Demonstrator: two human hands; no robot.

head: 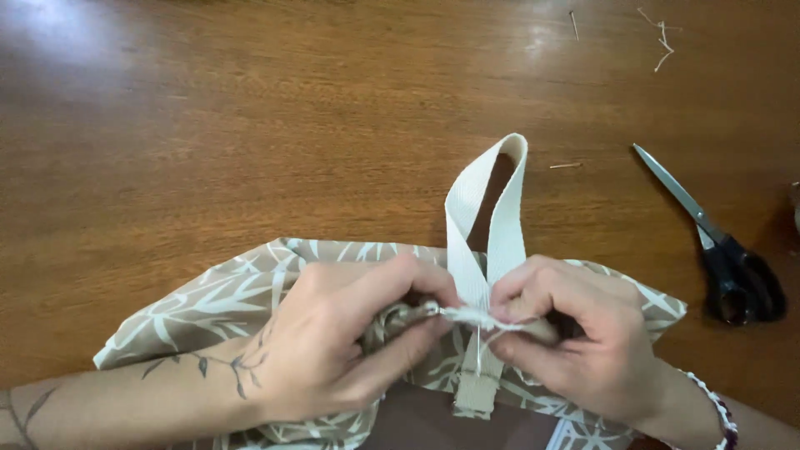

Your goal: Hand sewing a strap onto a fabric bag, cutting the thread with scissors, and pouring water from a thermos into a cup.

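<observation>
Polished brown wooden table (250, 125) fills the scene as two bare hands work at a piece of tan fabric (208, 304) printed with pale leaf sprigs. Left hand (333, 342) pinches a small metal needle (432, 309) between thumb and fingers; right hand (575, 333) pinches white thread (475, 317) just beside it. Between the hands a cream woven strap (487, 225) loops away from the fingers, its cut end below them. Black-handled scissors (717, 242) lie shut, well right of the right hand.
</observation>
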